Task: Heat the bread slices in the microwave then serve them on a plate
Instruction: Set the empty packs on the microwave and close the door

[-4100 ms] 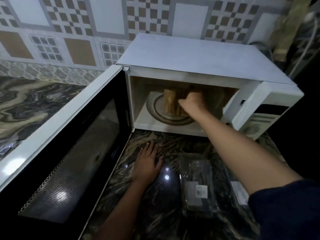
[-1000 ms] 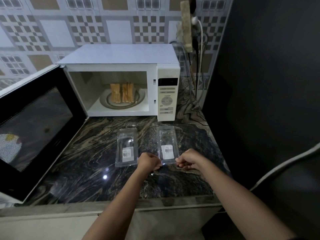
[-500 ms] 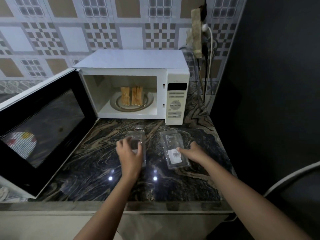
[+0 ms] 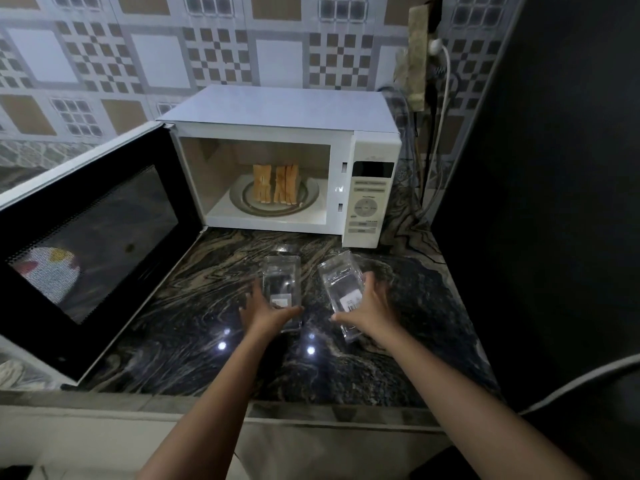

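Observation:
Several bread slices (image 4: 276, 183) stand on edge on the round turntable plate (image 4: 311, 197) inside the white microwave (image 4: 284, 109), whose door (image 4: 86, 237) hangs wide open to the left. On the dark marble counter (image 4: 415, 306) in front lie two clear plastic containers. My left hand (image 4: 266, 311) grips the near end of the left container (image 4: 281, 282). My right hand (image 4: 372, 306) holds the right container (image 4: 341, 289), which is tilted up off the counter.
The microwave's control panel (image 4: 369, 202) is on its right. Cables and a plug (image 4: 436, 46) hang at the tiled wall behind it. A dark wall (image 4: 554, 202) bounds the counter on the right. The counter's front edge (image 4: 311, 414) is near me.
Four seconds ago my right hand was at the bread inside the microwave. Since half a second ago both hands have closed around the two clear containers, and the right one has tilted up.

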`<action>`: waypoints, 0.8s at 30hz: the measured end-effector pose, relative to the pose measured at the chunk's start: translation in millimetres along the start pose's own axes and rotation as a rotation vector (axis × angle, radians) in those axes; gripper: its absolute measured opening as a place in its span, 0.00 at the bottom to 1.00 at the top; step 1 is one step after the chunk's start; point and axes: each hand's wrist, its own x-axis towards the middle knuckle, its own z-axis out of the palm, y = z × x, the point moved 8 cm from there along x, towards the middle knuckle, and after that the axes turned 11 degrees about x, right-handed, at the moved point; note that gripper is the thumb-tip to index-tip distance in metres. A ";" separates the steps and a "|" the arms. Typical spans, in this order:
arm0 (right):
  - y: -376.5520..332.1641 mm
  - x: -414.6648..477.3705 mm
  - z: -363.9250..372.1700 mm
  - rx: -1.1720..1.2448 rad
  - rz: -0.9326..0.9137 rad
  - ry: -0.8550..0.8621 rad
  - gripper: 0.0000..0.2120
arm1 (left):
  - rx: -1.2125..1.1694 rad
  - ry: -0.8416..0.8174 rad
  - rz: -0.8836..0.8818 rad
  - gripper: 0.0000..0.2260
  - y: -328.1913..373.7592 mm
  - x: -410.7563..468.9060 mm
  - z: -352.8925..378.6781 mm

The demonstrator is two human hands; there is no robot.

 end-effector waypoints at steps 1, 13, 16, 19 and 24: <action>-1.5 0.4 1.1 -0.029 -0.008 -0.016 0.48 | -0.046 -0.004 0.026 0.48 1.7 -1.7 0.7; -22.9 -5.3 -3.0 0.202 -0.103 -0.165 0.49 | -0.240 -0.158 0.134 0.48 2.6 -12.5 -8.3; -37.9 -4.6 -6.9 0.301 -0.183 -0.186 0.50 | -0.368 -0.144 0.111 0.38 2.2 -20.3 -24.1; -64.0 -16.5 -19.1 0.397 -0.278 -0.191 0.47 | -0.469 -0.074 0.127 0.35 12.3 -24.7 -49.1; -116.2 -21.1 -56.6 0.433 -0.469 -0.154 0.43 | -0.508 0.037 0.246 0.40 48.9 -20.5 -99.8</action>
